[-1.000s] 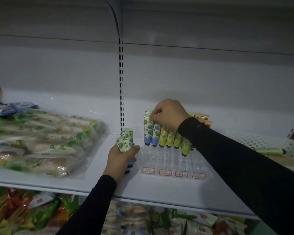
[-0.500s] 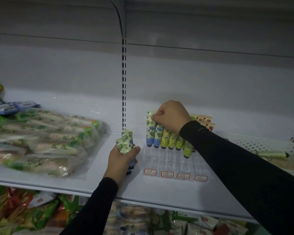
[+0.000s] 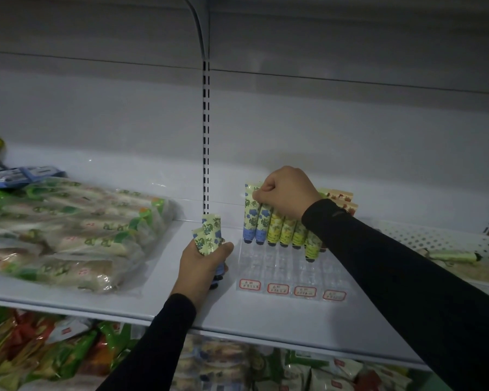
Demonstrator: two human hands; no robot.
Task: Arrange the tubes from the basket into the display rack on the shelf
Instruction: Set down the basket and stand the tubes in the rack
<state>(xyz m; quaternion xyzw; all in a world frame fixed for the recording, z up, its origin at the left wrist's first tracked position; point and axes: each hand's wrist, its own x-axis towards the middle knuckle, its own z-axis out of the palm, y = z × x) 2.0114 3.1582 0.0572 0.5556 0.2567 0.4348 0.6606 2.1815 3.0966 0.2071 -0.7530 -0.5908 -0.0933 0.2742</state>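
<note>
Clear plastic forms the display rack we see from the head view, standing on the white shelf with four red-bordered labels along its front edge. Its back row holds upright tubes, caps down: two blue-flowered tubes at the left, then yellow-green tubes beside them, one of which sits a row nearer to us. Orange-patterned tubes show behind the right wrist.

Our right hand is clenched over the tops of the tubes at the left of that row, its fingers curled round the crimped end of a blue-flowered one. Our left hand rests on the shelf just left of the rack and grasps a small bunch of flowered tubes, their crimped ends upward and dark caps below the palm.

At the far right a white perforated basket holds one more tube lying on its side. Bagged snack packs lie on the shelf at the left, well apart from the rack, and more packets fill the shelf below.
</note>
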